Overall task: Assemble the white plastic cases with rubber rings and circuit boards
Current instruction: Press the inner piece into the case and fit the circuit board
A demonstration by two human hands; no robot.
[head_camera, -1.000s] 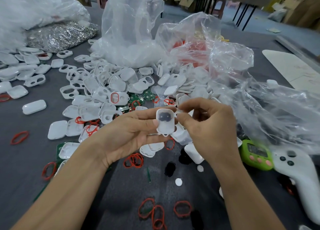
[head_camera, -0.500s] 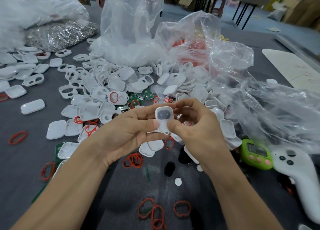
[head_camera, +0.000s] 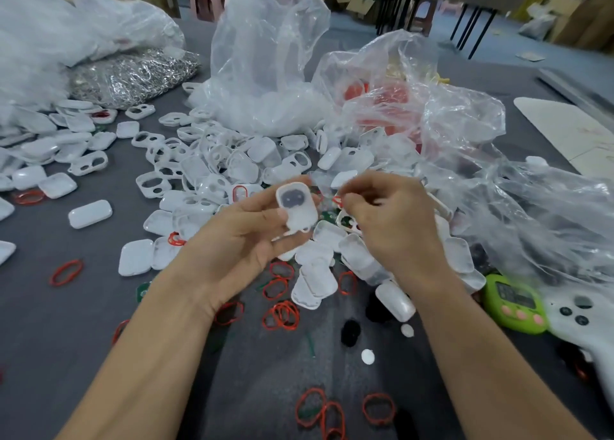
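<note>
A: Holding the white case where?
B: Your left grip clasps it on end above the table. Your right grip, nearer, sits curled just right of it; its contents I cannot tell.

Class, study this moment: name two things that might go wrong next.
The left hand pinches the white case between thumb and fingers above a heap of look-alike cases; if dropped, it could get lost among them. Loose red rings lie between the forearms; an arm might sweep them off.
</note>
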